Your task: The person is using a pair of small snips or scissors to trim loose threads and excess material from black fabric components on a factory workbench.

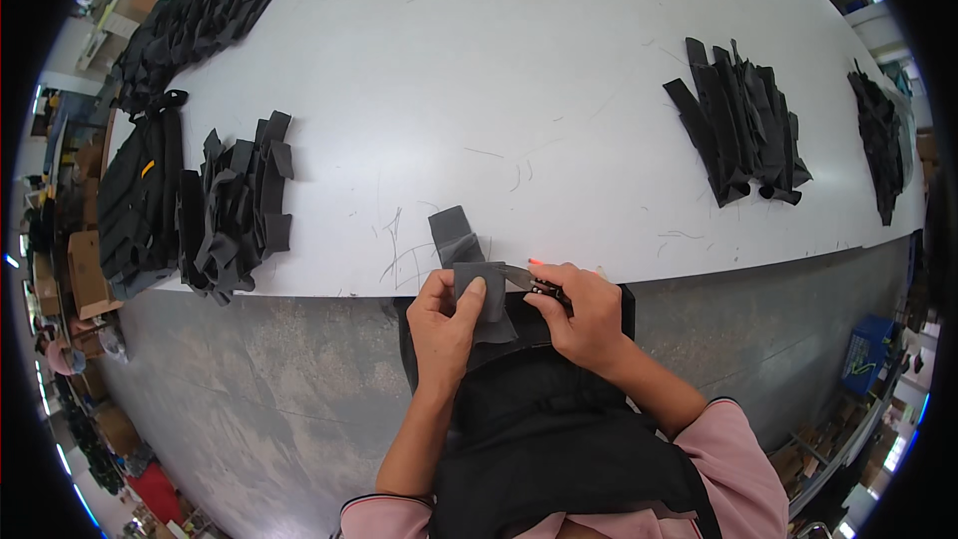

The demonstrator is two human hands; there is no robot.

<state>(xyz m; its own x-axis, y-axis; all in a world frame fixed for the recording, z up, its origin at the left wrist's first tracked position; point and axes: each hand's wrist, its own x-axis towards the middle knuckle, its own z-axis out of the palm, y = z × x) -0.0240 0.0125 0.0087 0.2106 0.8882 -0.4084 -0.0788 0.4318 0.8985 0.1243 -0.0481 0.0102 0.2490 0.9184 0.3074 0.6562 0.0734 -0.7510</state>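
Note:
My left hand [441, 327] pinches a dark grey fabric strip [481, 289] at the table's front edge, its thumb lying flat on top. My right hand [587, 317] is closed round a pair of small thread snips [544, 287] with dark handles. Their metal blades meet the right edge of the strip; whether they are parted there is too small to tell. Just beyond the left hand, another dark fabric piece [449, 227] lies on the white table, overlapping the held strip. A small orange-red item [536, 262] shows beside the snips, its kind unclear.
The white table [399, 60] carries bundles of black fabric strips at the far left [205, 15], near left [235, 205] and right [743, 125]. A black backpack [145, 195] lies at the left edge. More dark fabric [880, 145] hangs near the right edge. Black cloth [559, 429] covers my lap.

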